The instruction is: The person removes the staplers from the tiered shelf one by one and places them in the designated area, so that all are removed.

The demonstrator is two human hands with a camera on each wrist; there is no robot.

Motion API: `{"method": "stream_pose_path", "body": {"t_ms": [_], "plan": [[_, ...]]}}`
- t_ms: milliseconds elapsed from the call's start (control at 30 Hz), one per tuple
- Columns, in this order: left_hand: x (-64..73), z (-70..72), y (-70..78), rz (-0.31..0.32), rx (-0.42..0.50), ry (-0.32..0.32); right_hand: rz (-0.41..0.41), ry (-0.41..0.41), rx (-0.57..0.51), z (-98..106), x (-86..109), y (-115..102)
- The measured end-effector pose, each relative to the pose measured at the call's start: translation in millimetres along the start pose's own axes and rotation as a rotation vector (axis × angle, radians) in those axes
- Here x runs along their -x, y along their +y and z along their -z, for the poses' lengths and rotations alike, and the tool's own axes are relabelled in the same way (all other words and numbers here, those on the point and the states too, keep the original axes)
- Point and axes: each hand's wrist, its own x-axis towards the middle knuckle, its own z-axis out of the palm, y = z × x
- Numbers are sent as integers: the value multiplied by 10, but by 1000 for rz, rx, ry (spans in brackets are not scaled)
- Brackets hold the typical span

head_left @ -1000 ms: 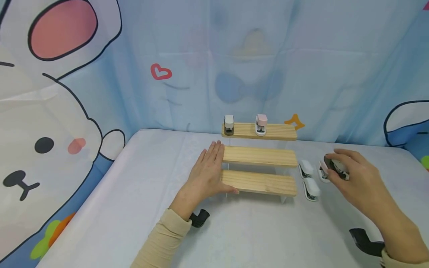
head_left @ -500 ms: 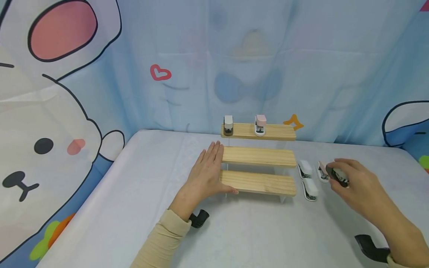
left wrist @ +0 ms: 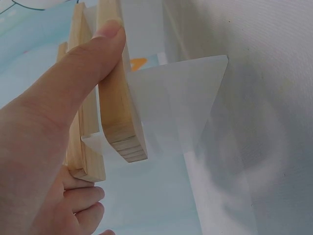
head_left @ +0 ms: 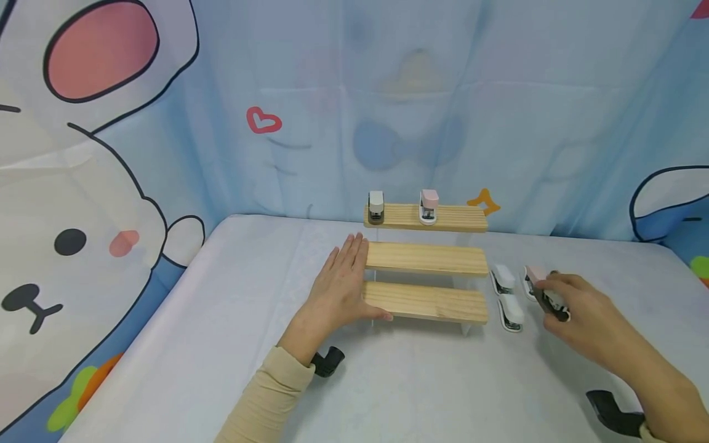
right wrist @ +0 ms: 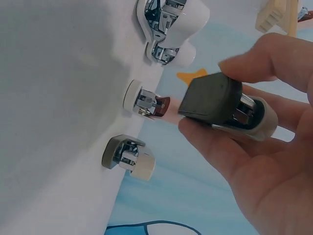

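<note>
My right hand [head_left: 592, 317] pinches a small stapler with a dark grey base [right wrist: 210, 98] and a beige top between thumb and fingers, raised over the right side of the table. Just beyond it sits a pink-and-white stapler [head_left: 533, 280]. Another dark-based beige stapler [right wrist: 129, 159] stands on the table in the right wrist view; the hand hides it in the head view. My left hand [head_left: 338, 283] lies against the left ends of a tiered wooden shelf [head_left: 426, 301], fingers straight, its thumb [left wrist: 83, 68] on the lowest plank.
On the top plank stand a grey-and-white stapler [head_left: 376, 207] and a pink stapler [head_left: 429, 206]. Two white staplers [head_left: 511, 312] lie one before the other at the shelf's right end. Clear side panels [left wrist: 176, 98] carry the planks. A printed curtain [head_left: 310, 74] hangs behind the table.
The stapler in my right hand has come lower and nearer to me, and its base has turned from facing left to a steeper slant. My left hand stays on the shelf.
</note>
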Motion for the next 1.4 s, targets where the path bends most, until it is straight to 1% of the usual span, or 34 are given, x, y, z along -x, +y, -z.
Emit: {"method": "stream_pose_path", "body": {"t_ms": [167, 433, 633, 867, 1067, 1200, 1333, 1400], "plan": [[-4, 3, -2, 6, 13, -6, -29, -66, 3, -30, -16, 15], [-3, -1, 7, 5, 37, -5, -62, -125, 14, -65, -34, 35], [-7, 3, 25, -24, 23, 35, -64, -129, 20, -62, -25, 36], [6, 8, 41, -33, -26, 90, -41, -109, 13, -119, -10, 39], [15, 5, 37, -48, -56, 130, -54, -119, 5, -175, -20, 71], [14, -3, 31, -59, -78, 157, -52, -138, 7, -171, -23, 97], [25, -5, 31, -65, -84, 168, -64, -162, 6, -157, -23, 109], [32, -4, 33, -68, -82, 174, -56, -149, 3, -158, -16, 109]]}}
